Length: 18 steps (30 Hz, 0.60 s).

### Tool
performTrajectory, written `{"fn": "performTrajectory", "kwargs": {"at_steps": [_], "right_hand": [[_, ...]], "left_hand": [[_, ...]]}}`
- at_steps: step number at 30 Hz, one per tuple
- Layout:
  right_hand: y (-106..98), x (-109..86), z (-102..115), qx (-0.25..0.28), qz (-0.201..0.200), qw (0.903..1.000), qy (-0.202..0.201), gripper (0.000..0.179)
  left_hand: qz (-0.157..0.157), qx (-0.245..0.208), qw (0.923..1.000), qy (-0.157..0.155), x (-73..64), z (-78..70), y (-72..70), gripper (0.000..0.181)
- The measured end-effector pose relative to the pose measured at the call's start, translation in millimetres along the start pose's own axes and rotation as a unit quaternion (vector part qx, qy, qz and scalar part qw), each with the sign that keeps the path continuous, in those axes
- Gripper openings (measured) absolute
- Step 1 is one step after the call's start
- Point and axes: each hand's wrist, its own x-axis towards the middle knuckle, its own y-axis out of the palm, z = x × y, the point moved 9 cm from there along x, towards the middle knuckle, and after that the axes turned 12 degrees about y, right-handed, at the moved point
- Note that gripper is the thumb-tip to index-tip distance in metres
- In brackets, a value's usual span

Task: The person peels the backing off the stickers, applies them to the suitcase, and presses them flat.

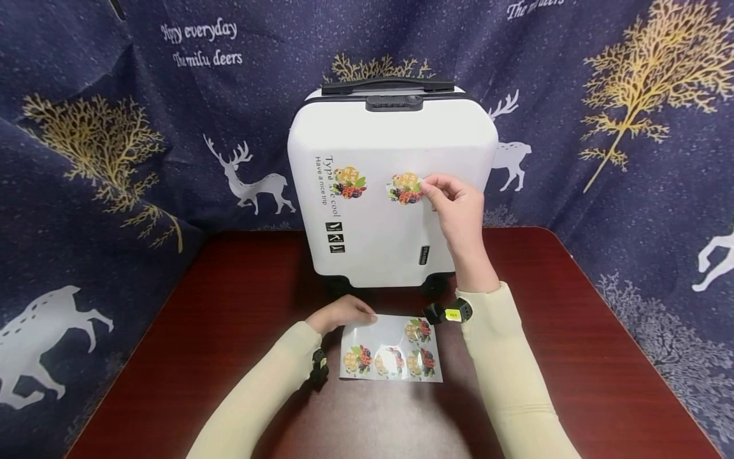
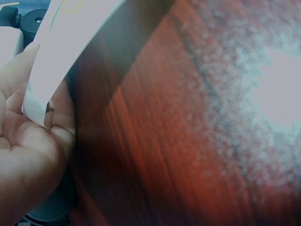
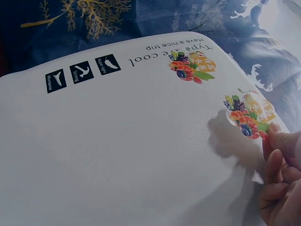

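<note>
Pinching edges, right hand [image 1: 460, 210] holds 1 sticker [image 1: 404, 189] (roomy suitcase face [image 1: 381, 239] below), left hand [image 1: 343, 313] the sheet [image 1: 375, 335].

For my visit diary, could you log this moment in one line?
right hand: pinches sticker before suitcase | left hand: holds sheet | other sticker: on suitcase

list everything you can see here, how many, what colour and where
suitcase: 1, white, standing on the table
handle: 1, black, suitcase top
icon squares: 3, black and white, suitcase front
label: 1, black, suitcase front, lower right
stuck sticker: 1, multicoloured fruit, suitcase front
held sticker: 1, multicoloured fruit, before suitcase
sticker sheet: 1, whitish, over table
sheet stickers: 4 visible, multicoloured, on sheet
table: 1, dark red, under suitcase
cloth: count unclear, navy, behind table
wrist cameras: 2, black, wrists
sleeves: 2, cream, arms
left hand: 1, gripping sheet
right hand: 1, pinching held sticker
</note>
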Motion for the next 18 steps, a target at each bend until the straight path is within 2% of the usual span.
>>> {"fn": "performTrajectory", "kwargs": {"at_steps": [5,18], "right_hand": [[1.1,0.5,5.0,-0.001,0.000,0.9999,-0.016,0.016],[3.8,2.1,8.7,-0.024,-0.003,0.9994,-0.024,0.016]], "left_hand": [[0.000,-0.001,1.0000,-0.003,-0.2,0.6,0.2,0.025],[0.002,-0.003,1.0000,-0.002,-0.2,0.1,0.0,0.026]]}}
